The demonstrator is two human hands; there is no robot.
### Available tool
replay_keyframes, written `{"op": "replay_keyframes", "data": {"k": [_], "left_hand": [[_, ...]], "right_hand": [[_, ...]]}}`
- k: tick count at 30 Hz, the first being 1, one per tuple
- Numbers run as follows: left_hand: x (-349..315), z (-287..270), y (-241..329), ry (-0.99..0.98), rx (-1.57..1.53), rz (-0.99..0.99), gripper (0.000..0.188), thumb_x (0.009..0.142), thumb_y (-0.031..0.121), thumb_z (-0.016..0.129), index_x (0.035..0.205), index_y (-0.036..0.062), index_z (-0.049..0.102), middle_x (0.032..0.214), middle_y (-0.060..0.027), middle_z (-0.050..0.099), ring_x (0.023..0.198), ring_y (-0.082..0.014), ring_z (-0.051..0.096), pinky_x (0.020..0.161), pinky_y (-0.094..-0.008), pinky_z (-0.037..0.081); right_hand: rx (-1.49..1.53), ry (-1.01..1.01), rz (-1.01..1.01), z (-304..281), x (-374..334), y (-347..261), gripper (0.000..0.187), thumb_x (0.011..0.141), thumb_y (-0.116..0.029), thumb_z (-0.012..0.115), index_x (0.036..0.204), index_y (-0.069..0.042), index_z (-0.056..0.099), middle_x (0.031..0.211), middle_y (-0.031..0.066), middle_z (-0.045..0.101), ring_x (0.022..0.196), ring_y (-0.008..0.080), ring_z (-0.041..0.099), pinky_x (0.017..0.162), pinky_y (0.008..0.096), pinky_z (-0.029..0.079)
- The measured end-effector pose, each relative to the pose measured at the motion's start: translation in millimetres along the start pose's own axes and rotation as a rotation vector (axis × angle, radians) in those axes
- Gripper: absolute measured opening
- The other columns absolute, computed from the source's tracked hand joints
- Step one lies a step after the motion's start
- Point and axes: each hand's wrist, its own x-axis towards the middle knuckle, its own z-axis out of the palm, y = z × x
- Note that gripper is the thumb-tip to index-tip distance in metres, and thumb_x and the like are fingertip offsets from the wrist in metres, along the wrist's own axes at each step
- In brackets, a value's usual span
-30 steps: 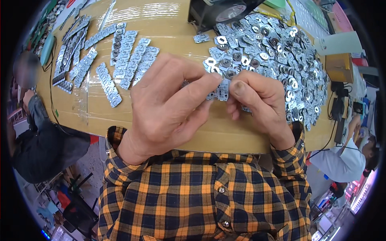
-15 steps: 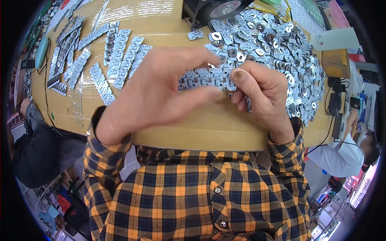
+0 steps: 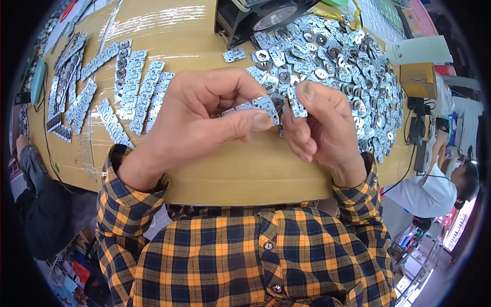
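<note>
My left hand (image 3: 197, 115) is closed, its thumb and fingers pinching a strip of small white circuit boards (image 3: 264, 105); most of the strip is hidden behind the thumb. Just right of it, my right hand (image 3: 327, 120) grips a single small circuit board (image 3: 296, 105) between thumb and bent fingers. This board stands at an angle, with a narrow gap between it and the strip's end. Both hands are above the near part of the brown table (image 3: 225, 179).
A large heap of loose circuit boards (image 3: 353, 77) covers the right side. Strips of boards (image 3: 132, 84) lie on the left. A black fan (image 3: 261, 20) stands at the back. At the right are a pale cup (image 3: 419, 50) and a cardboard box (image 3: 418, 81). Other people sit at both sides.
My left hand has closed from a wide grasp onto the strip. The board in my right hand, earlier in line with the strip, is now apart from it and tilted. The whole view has shifted slightly.
</note>
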Motion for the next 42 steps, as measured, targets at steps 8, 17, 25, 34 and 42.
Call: {"op": "replay_keyframes", "data": {"k": [8, 17, 25, 34, 42], "left_hand": [[2.9, 0.6, 1.6, 0.034, 0.633, 0.426, 0.025, 0.079, -0.004, 0.067, 0.103, -0.0031, 0.065, 0.079, -0.0097, 0.064, 0.066, -0.0151, 0.060, 0.057, -0.0237, 0.044], [0.3, 9.8, -11.6, 0.205, 0.801, 0.619, 0.030, 0.073, -0.012, 0.066, 0.102, -0.0032, 0.065, 0.077, -0.0126, 0.063, 0.061, -0.0205, 0.060, 0.051, -0.0266, 0.044], [1.6, 10.6, -12.5, 0.254, 0.831, 0.684, 0.030, 0.072, -0.012, 0.067, 0.101, -0.0033, 0.065, 0.078, -0.0127, 0.063, 0.059, -0.0198, 0.061, 0.049, -0.0258, 0.044], [2.6, 10.2, -10.1, 0.237, 0.755, 0.650, 0.027, 0.071, -0.012, 0.067, 0.096, -0.0032, 0.065, 0.075, -0.0119, 0.063, 0.056, -0.0193, 0.060, 0.048, -0.0265, 0.044], [-0.4, 9.8, -10.4, 0.101, 0.814, 0.679, 0.025, 0.071, -0.012, 0.065, 0.094, -0.0035, 0.064, 0.073, -0.0121, 0.062, 0.058, -0.0206, 0.060, 0.049, -0.0276, 0.044]], "right_hand": [[-0.494, 0.149, -0.219, 2.1, -3.7, 2.0, 0.032, 0.100, -0.025, 0.050, 0.078, -0.003, 0.056, 0.059, 0.0024, 0.055, 0.042, 0.0047, 0.045, 0.040, 0.0184, 0.036], [-0.668, 0.172, -0.307, 2.8, -4.0, 2.4, 0.023, 0.096, -0.016, 0.057, 0.077, -0.002, 0.059, 0.054, -0.0033, 0.054, 0.046, -0.0001, 0.048, 0.041, 0.0171, 0.035], [-0.592, 0.185, -0.276, 4.1, -4.7, 3.0, 0.024, 0.097, -0.017, 0.055, 0.078, -0.003, 0.060, 0.059, -0.0027, 0.056, 0.047, -0.0003, 0.048, 0.042, 0.0164, 0.035], [-0.556, 0.185, -0.245, 5.4, -5.7, 2.1, 0.024, 0.097, -0.018, 0.055, 0.079, -0.003, 0.062, 0.058, -0.0034, 0.055, 0.046, -0.0006, 0.046, 0.042, 0.0158, 0.034], [-0.703, 0.283, -0.403, -1.4, -1.1, 6.3, 0.029, 0.098, -0.021, 0.054, 0.077, -0.002, 0.062, 0.055, -0.0022, 0.051, 0.042, 0.0028, 0.043, 0.040, 0.0187, 0.032]]}}
